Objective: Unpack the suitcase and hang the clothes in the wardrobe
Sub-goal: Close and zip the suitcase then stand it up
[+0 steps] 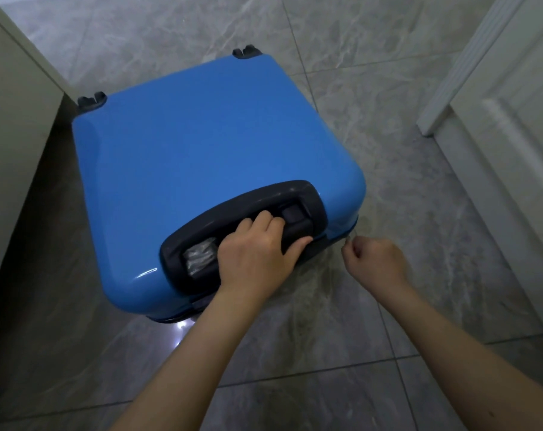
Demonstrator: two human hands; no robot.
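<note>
A blue hard-shell suitcase lies flat and closed on the grey tiled floor, its black wheels pointing away from me. Its dark handle housing sits on the near end. My left hand rests in that housing with its fingers curled over the black handle. My right hand is at the suitcase's near right corner, its fingers pinched on a small zipper pull by the seam. No clothes are visible.
A pale cabinet side stands close on the left of the suitcase. White panelled doors with a moulded frame run along the right. Marbled grey floor tiles stretch beyond and around the suitcase.
</note>
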